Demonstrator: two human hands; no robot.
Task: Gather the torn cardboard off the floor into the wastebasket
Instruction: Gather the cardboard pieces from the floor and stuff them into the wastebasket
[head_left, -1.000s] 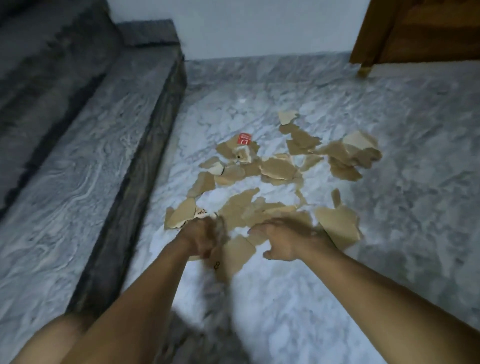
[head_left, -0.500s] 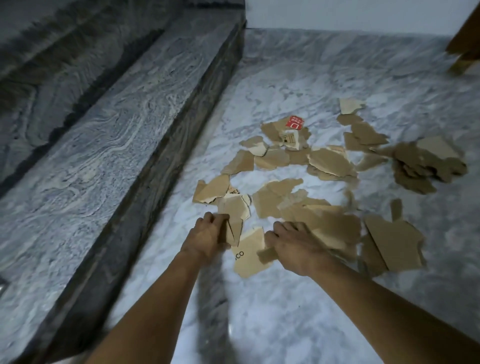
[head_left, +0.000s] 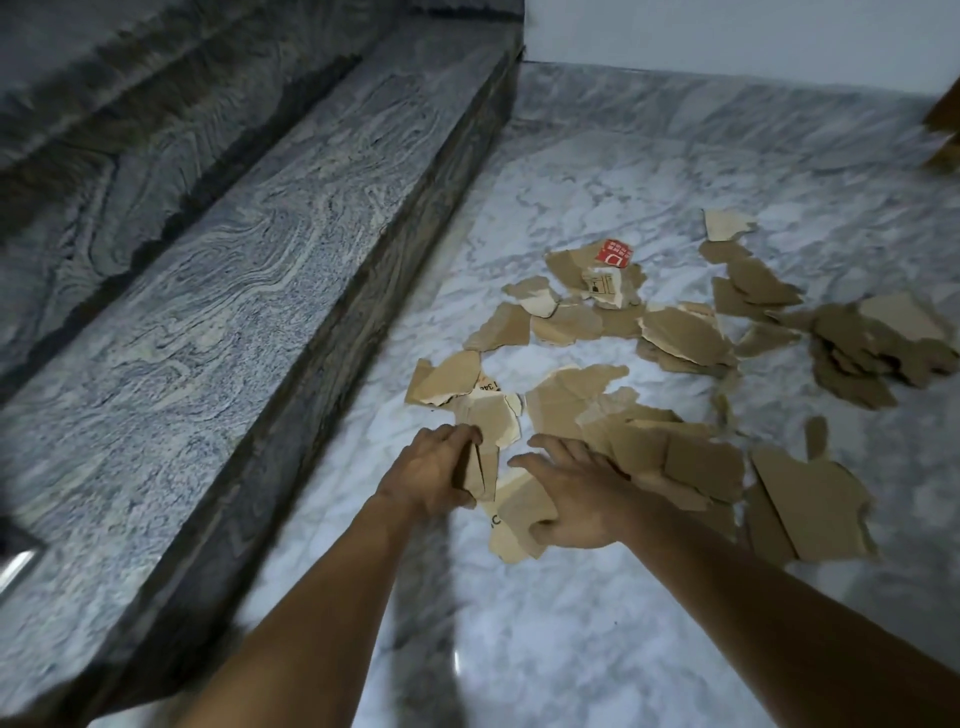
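Several torn brown cardboard pieces (head_left: 675, 343) lie scattered over the marble floor (head_left: 571, 649), one with a red label (head_left: 615, 253). My left hand (head_left: 431, 473) grips a folded cardboard piece (head_left: 480, 467) at the near edge of the scatter. My right hand (head_left: 576, 493) lies flat with spread fingers on a pale cardboard piece (head_left: 519, 525), its thumb curled under that piece's edge. A large piece (head_left: 810, 509) lies to the right of my right hand. No wastebasket is in view.
A raised grey stone step (head_left: 234, 338) runs along the left, with a second step (head_left: 104, 104) above it. A white wall (head_left: 727, 36) closes the far side. A brown wooden furniture edge (head_left: 943, 130) shows at the far right.
The view has shifted left and closer. My right hand has gone from curled to flat on the pale piece. My left hand keeps hold of the folded piece.
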